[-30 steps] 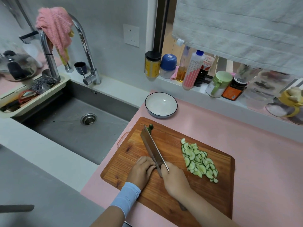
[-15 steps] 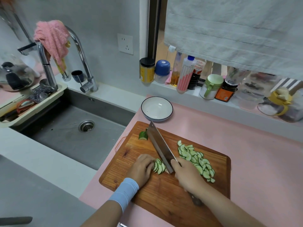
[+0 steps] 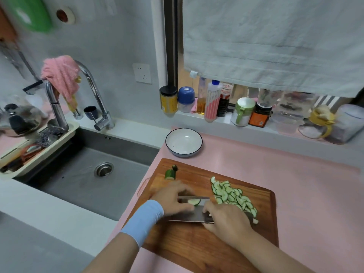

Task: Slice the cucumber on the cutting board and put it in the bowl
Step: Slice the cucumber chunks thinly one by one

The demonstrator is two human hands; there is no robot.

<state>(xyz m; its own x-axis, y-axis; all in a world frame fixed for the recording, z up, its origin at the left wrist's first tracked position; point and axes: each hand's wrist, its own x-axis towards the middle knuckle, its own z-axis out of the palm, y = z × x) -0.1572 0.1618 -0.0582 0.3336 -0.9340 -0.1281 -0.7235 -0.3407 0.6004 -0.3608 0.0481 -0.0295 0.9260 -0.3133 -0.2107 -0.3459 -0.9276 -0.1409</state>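
While blurred, perhaps crescent slices (image 3: pixel 194 201) on flat steel knife (image 3: pixel 192 214), both hands.

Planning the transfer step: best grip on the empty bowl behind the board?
Take the bowl by its rim, pinching the near-right edge, coming from the board side. It sits upright and empty, its wall flares out to a thin dark-lined rim, and the counter to its right looks bare. The sink on its left probably leaves less room.

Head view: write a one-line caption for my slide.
Both hands gather cucumber slices onto a flat cleaver on the cutting board, bowl waiting empty beyond.
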